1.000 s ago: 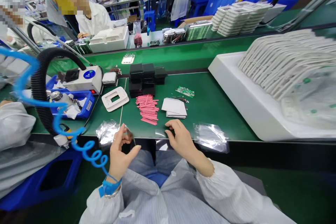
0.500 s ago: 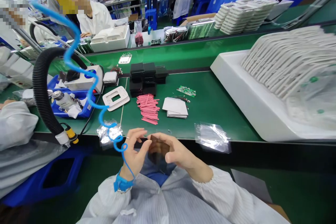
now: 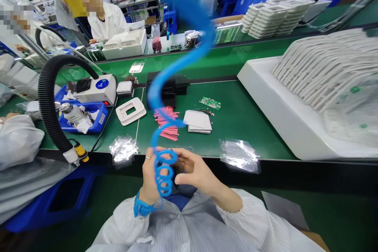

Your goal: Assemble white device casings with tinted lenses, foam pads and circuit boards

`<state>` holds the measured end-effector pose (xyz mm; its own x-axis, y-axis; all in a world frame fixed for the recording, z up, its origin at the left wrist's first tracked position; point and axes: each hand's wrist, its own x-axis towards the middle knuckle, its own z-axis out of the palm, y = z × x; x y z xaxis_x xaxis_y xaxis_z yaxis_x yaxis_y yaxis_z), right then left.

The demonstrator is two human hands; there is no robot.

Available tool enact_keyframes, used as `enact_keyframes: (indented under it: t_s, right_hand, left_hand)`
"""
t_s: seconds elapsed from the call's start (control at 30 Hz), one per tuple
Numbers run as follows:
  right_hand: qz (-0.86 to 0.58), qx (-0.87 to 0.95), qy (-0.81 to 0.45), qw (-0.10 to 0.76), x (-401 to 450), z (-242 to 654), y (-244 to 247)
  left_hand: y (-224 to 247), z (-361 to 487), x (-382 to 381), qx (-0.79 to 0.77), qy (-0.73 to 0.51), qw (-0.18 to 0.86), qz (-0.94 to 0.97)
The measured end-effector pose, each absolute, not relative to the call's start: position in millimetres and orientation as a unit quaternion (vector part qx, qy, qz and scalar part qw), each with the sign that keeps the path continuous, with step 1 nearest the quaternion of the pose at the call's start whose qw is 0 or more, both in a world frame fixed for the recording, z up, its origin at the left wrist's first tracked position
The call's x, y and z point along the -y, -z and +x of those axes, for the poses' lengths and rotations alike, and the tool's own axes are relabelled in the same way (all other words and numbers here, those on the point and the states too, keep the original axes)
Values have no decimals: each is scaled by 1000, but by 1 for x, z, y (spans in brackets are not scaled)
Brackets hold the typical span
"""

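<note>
At the front edge of the bench, my left hand (image 3: 149, 177) and my right hand (image 3: 199, 173) close around a dark glossy flat panel (image 3: 178, 168). Most of the panel is hidden by my fingers and by a coiled blue cord (image 3: 164, 180). That cord runs from the blue strap (image 3: 142, 204) on my left wrist and hangs in front of the left fingers. Just beyond my hands lie pink thin strips (image 3: 169, 132) and white flat pieces (image 3: 199, 121) in a small stack.
Clear plastic film (image 3: 239, 155) overhangs the bench edge at right, more film (image 3: 123, 149) at left. A white frame (image 3: 130, 111), black boxes (image 3: 180, 85), a green circuit board (image 3: 210, 103) and a black hose (image 3: 47, 106) stand around. A large white tray (image 3: 265, 102) fills the right.
My hands have drawn closer together around the panel, the left shifting slightly right. The blue cord has swung right, now crossing in front of my left fingers and the black boxes.
</note>
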<state>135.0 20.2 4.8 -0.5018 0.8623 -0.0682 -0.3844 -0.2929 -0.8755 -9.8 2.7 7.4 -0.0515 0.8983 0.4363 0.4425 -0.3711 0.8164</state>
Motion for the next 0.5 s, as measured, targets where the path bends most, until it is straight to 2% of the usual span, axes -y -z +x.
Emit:
enact_keyframes:
  t_s: [0.2, 0.5]
  right_hand:
    - [-231, 407, -782, 412, -21, 131, -8]
    - [-305, 365, -734, 484, 0, 108, -6]
  left_hand:
    - [1, -10, -3, -507, -513, 205, 661]
    - [6, -21, 11, -595, -551, 128, 571]
